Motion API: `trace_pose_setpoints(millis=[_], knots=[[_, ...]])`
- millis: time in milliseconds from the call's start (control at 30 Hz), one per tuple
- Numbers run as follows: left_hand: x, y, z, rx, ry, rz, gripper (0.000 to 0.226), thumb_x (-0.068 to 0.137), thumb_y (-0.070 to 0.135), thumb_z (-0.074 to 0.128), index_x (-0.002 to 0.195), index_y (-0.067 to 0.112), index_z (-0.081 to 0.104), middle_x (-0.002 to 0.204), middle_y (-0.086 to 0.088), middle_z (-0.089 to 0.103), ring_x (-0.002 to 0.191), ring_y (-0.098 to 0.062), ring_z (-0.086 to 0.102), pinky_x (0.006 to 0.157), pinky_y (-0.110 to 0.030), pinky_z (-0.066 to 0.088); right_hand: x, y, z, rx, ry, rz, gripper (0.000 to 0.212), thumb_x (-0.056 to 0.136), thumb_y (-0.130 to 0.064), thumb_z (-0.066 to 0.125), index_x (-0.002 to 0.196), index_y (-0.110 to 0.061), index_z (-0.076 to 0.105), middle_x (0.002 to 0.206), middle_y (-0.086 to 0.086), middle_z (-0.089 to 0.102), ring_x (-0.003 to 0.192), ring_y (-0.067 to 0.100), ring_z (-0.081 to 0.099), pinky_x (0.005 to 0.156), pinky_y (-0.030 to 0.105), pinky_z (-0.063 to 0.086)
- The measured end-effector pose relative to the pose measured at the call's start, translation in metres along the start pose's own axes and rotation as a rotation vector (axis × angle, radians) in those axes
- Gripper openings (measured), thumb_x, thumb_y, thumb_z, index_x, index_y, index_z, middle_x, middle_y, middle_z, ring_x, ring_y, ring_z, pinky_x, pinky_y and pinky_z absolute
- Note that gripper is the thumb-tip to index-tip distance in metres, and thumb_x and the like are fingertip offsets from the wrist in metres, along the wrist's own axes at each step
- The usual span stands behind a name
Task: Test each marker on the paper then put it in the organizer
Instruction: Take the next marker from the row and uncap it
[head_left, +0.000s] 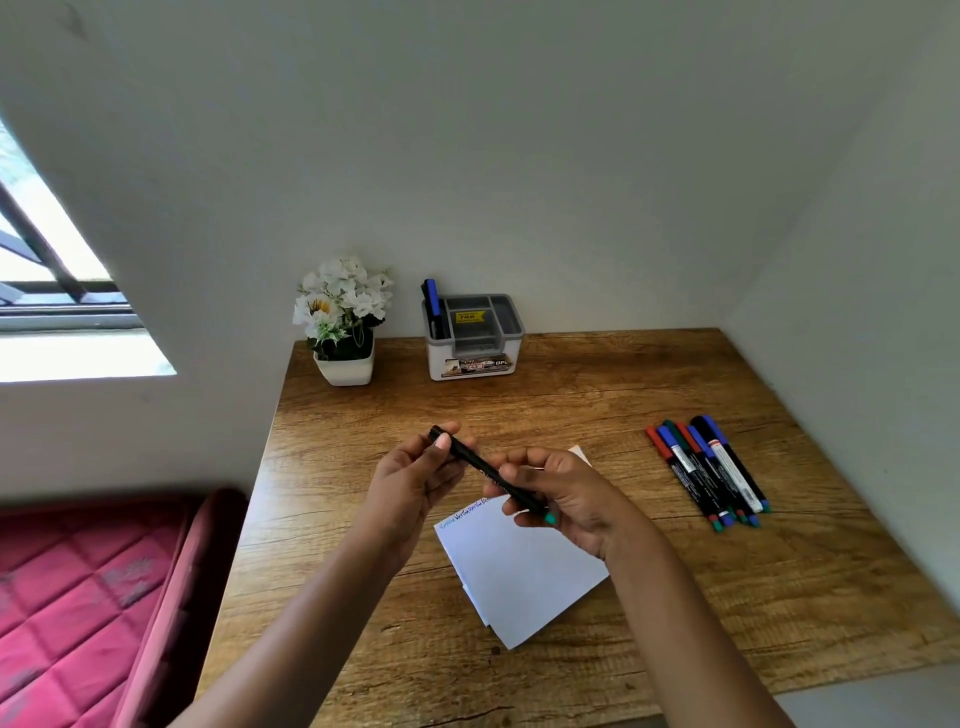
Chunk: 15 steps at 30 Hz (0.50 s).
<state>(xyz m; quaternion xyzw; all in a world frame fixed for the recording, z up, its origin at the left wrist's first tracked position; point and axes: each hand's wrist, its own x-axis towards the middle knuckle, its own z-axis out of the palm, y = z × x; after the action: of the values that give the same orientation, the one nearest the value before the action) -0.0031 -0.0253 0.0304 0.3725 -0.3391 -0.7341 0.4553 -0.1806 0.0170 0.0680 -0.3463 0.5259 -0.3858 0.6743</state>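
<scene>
Black marker (483, 467) pinched btwn L hand (410, 478) & R hand (566, 499) above paper (519, 571); organizer (475, 358), flower pot (345, 366) behind.

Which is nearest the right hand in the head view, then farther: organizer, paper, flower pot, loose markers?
1. Paper, directly under the right hand, which holds a black marker.
2. Loose markers, to its right.
3. Organizer, at the back wall.
4. Flower pot, back left corner.

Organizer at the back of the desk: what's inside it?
In the organizer, one blue-capped marker stands in the left compartment, and a yellow sticker shows in the middle one. The marker's lower part and the deeper compartment floors are hidden by the walls.
</scene>
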Motion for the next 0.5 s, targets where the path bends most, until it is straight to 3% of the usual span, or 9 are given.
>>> trace_pose_setpoints(millis=[67,167,233,267,333,367,500], knots=[[0.003,-0.004,-0.004,0.235,0.005,0.061,0.025,0.093,0.021,0.054,0.115,0.012,0.06,0.105,-0.005,0.072,0.103,-0.014,0.066,0.087,-0.024,0.048,0.005,0.001,0.0,-0.033,0.025,0.007,0.02,0.082,-0.009,0.069,0.101,-0.01,0.067,0.084,0.008,0.074,0.066,0.013,0.066,0.061,0.024,0.054],[0.011,-0.019,-0.026,0.804,0.017,0.158,0.034,0.089,0.04,0.058,0.122,0.029,0.056,0.119,0.009,0.065,0.111,-0.008,0.059,0.087,-0.023,0.046,0.014,-0.005,-0.005,-0.029,0.132,-0.07,0.017,0.084,-0.002,0.065,0.1,-0.01,0.067,0.082,0.005,0.075,0.074,0.015,0.068,0.07,0.028,0.056],[0.015,-0.031,-0.046,1.213,-0.007,0.197,0.051,0.087,0.058,0.052,0.132,0.033,0.048,0.132,0.013,0.052,0.123,-0.009,0.048,0.101,-0.032,0.04,0.023,-0.014,-0.007,-0.023,0.185,-0.139,0.022,0.086,0.0,0.062,0.106,-0.006,0.066,0.087,0.006,0.074,0.079,0.016,0.068,0.072,0.028,0.058],[0.017,-0.038,-0.053,1.358,-0.036,0.224,0.064,0.084,0.069,0.044,0.137,0.033,0.044,0.139,0.015,0.043,0.132,-0.009,0.038,0.112,-0.035,0.027,0.028,-0.019,-0.007,-0.018,0.203,-0.166,0.024,0.087,0.001,0.061,0.11,-0.003,0.064,0.09,0.007,0.073,0.08,0.016,0.068,0.071,0.028,0.059],[0.018,-0.049,-0.061,1.552,-0.081,0.294,0.088,0.074,0.085,0.019,0.143,0.034,0.036,0.149,0.018,0.027,0.142,-0.006,0.014,0.116,-0.031,0.0,0.041,-0.03,-0.005,-0.016,0.234,-0.22,0.022,0.088,0.003,0.059,0.109,-0.002,0.062,0.093,0.008,0.071,0.084,0.017,0.068,0.073,0.029,0.059],[0.019,-0.053,-0.063,1.617,-0.087,0.318,0.092,0.071,0.087,0.012,0.144,0.035,0.034,0.152,0.017,0.022,0.143,-0.005,0.007,0.115,-0.029,-0.006,0.047,-0.036,-0.002,-0.036,0.257,-0.25,0.019,0.088,0.002,0.06,0.105,-0.006,0.062,0.095,0.007,0.071,0.089,0.018,0.067,0.076,0.031,0.057],[0.022,-0.055,-0.063,1.686,-0.064,0.323,0.088,0.074,0.084,0.011,0.146,0.037,0.029,0.156,0.014,0.019,0.143,-0.003,0.0,0.114,-0.028,-0.011,0.083,-0.064,0.009,-0.184,0.349,-0.401,0.014,0.086,-0.006,0.064,0.095,-0.016,0.061,0.101,0.005,0.071,0.096,0.014,0.066,0.08,0.03,0.055]])
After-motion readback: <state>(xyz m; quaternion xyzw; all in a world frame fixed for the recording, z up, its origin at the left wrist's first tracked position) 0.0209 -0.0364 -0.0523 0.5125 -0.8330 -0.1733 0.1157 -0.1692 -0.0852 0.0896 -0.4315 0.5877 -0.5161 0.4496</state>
